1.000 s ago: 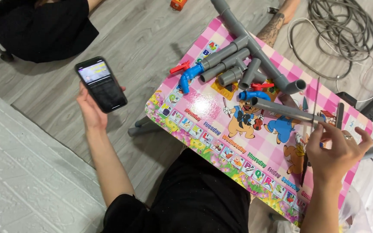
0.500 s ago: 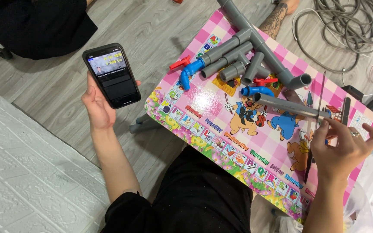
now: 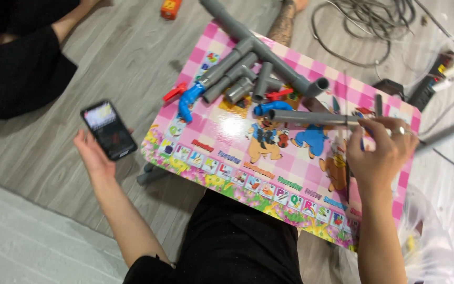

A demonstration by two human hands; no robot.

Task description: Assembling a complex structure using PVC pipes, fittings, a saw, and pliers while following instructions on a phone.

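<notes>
A small pink checked children's table (image 3: 222,129) stood on the grey wood-look floor, its top printed with cartoon animals and, along the near edge, a row of little picture squares under coloured word labels. An orange box (image 3: 169,8) lay on the floor at the top edge, cut off by the frame.

The right hand (image 3: 379,155) was closed around the end of a straight grey plastic pipe (image 3: 311,117), which lay almost level across the table's right half; a ring showed on one finger. Behind it sat an assembly of grey pipes and tee fittings (image 3: 248,68) with a blue valve (image 3: 187,102) and red handle at its left end.

The left hand (image 3: 93,155), well off the table to the left, gripped a black smartphone (image 3: 109,129); its lit screen was too blurred to read.

A tangle of grey cable (image 3: 374,21) lay beyond the table, partly out of frame, and clear plastic wrap (image 3: 432,247) blurred the lower right corner.
</notes>
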